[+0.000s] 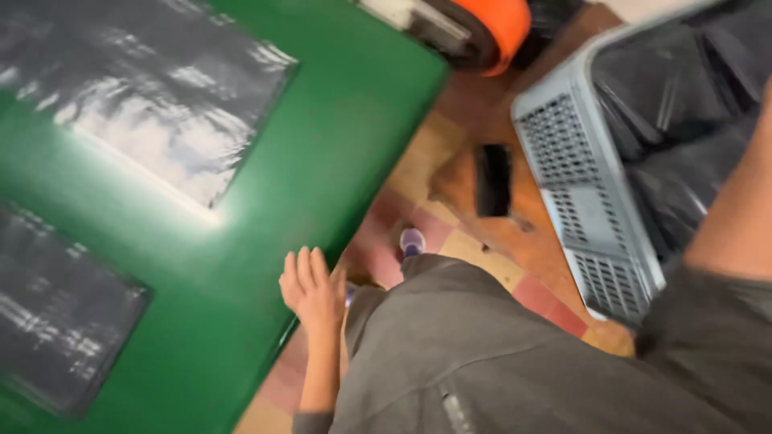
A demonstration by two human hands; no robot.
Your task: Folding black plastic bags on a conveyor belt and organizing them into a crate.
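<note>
Grey sweatshirt (498, 354) fills the lower frame; left hand (312, 291) rests open-fingered at the green table (322, 161) edge, holding nothing.
Right hand is out of frame (only forearm, upper right); dark plastic-wrapped packs (153, 104) lie upper left, needing a reach.

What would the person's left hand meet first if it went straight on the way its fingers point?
Probably the green table: the left hand lies at its edge, fingers pointing along the top. Height above it is unclear in the blur.
</note>
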